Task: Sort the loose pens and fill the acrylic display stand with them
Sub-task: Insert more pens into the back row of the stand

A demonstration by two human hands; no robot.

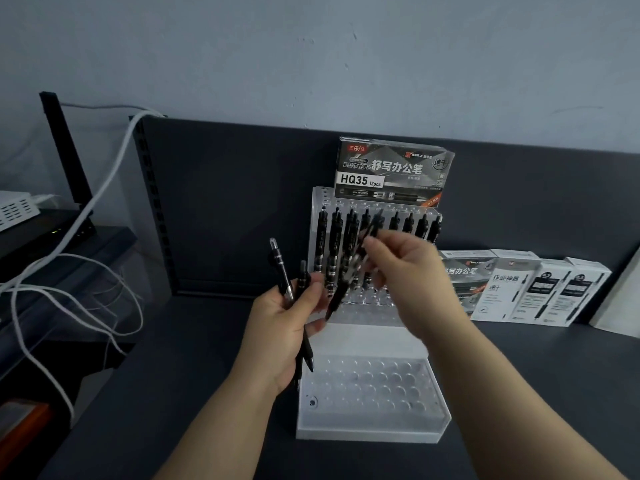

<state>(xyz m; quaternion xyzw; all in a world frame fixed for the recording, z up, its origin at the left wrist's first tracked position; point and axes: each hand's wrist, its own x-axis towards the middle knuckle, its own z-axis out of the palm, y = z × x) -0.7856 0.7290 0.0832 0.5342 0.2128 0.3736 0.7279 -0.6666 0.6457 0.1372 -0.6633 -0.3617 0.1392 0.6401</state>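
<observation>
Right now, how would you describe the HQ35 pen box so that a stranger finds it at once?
Find the clear acrylic display stand at the middle of the dark table. Above its back row of black pens sits the HQ35 pen box. Unlike the pen boxes on the table at right, it is raised.

Stationery shop counter, boxed pens [540,289] in a row, slotted shelf panel [152,202]

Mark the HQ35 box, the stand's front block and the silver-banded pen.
HQ35 box [391,174]: head view, printed front.
Front block [374,382]: head view, holed top face.
Silver-banded pen [279,262]: head view, upper barrel.
</observation>
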